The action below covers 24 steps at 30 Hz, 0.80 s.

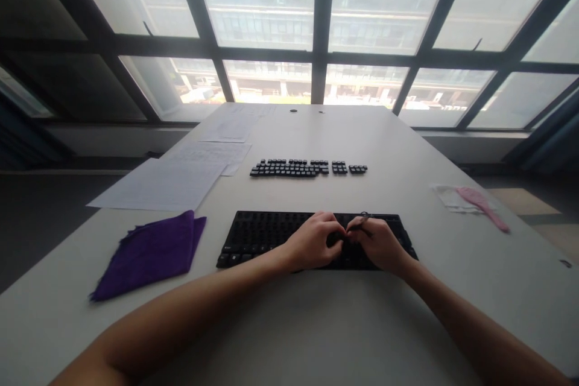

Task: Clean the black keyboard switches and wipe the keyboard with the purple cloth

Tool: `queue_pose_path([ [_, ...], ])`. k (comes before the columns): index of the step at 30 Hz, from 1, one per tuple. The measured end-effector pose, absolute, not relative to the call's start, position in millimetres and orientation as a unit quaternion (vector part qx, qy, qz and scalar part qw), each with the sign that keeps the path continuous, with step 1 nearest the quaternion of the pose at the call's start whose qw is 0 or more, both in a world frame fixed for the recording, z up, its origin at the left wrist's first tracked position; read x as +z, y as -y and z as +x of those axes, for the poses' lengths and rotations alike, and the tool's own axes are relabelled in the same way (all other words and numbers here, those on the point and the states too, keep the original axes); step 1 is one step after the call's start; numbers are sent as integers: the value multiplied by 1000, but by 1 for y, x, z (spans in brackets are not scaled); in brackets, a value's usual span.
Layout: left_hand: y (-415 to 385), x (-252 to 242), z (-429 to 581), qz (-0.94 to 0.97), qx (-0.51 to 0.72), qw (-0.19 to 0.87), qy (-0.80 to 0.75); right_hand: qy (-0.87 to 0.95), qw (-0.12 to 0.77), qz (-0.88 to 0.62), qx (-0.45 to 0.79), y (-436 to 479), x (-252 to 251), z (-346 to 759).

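Note:
A black keyboard (266, 229) lies on the white table in front of me. Many of its keycaps are off across the upper and middle part, while a few remain at the lower left corner. My right hand (377, 244) is closed around a slim dark tool (360, 225) with a small loop at its upper end, above the keyboard's right half. Close beside it, my left hand (316, 241) is curled, its fingertips pinched near the tool's tip. Whatever sits between those fingertips is too small and dark to make out.
Loose black keycaps (289, 168) lie in grouped rows behind the keyboard. A folded purple cloth (149, 253) is on the left, with printed paper sheets (167, 184) beyond it. To the right, a pink brush-like object (482, 202) rests on white tissue (452, 199). Windows stand behind the table.

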<state>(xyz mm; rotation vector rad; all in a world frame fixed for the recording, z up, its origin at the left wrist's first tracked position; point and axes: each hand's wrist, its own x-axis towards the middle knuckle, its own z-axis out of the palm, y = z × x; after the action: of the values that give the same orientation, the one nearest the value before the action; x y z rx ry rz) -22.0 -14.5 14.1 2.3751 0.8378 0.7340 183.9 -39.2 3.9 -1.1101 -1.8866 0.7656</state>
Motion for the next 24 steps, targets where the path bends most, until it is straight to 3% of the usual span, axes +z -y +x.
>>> queue_pose_path([
  [5,9,10,-24,868,256,280,-319,689,404,-455,394,36,1,187],
  [12,10,7,-24,857,292,276,-322,643,457,-446,423,34,5,188],
  [20,12,11,-24,816,348,298,-352,563,568,-469,374,29,1,191],
  [24,11,19,-27,808,354,295,-367,554,575,-474,371,27,0,190],
])
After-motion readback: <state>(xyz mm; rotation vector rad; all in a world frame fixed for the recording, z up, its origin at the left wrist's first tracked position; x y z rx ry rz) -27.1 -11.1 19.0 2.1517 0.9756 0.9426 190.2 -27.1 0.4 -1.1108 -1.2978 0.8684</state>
